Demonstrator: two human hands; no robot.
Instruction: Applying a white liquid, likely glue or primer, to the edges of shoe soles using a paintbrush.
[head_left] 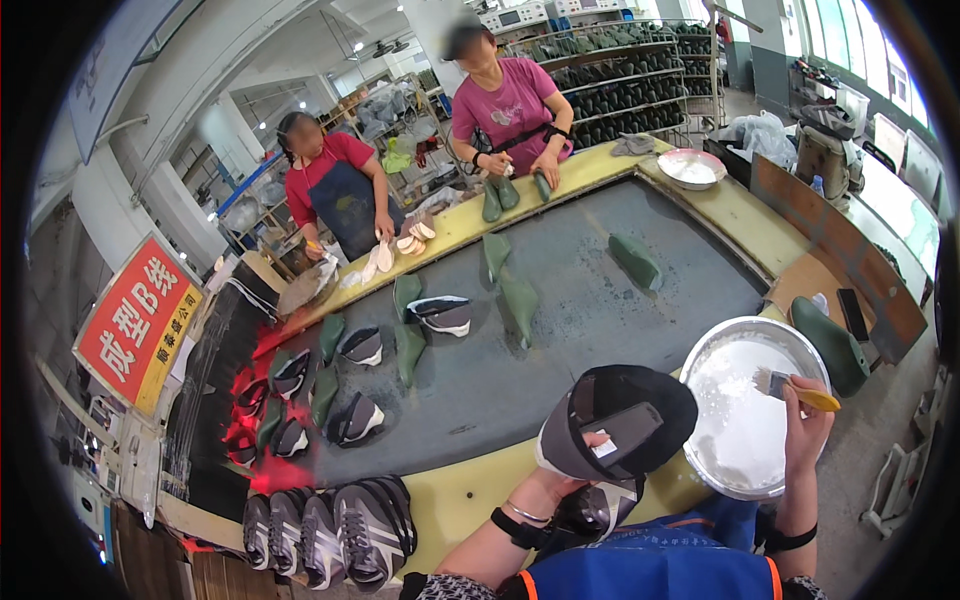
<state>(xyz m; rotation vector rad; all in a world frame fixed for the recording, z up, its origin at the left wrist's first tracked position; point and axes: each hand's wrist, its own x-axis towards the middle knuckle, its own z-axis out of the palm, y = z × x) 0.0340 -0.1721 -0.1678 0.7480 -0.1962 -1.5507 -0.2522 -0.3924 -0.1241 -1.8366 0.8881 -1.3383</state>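
Note:
In my left hand (566,482) is a black shoe upper (665,400), gripped at its pale edge with the opening turned up. A white tag shows inside it by my fingers. My right hand (806,432) grips a flat paintbrush (815,397) by its yellow handle. The bristles are over a round metal basin (703,362) of white liquid (738,440), and I cannot tell whether they touch it. Below my left hand a grey and black shoe upper (598,508) is partly hidden by my arm.
Several grey sneaker uppers (370,530) line the yellow table edge (460,510). Green shoe lasts (520,305) and dark uppers (358,420) lie on the grey belt (570,330). A large green last (828,345) stands beside the basin. Two people work across the table near a white bowl (690,170).

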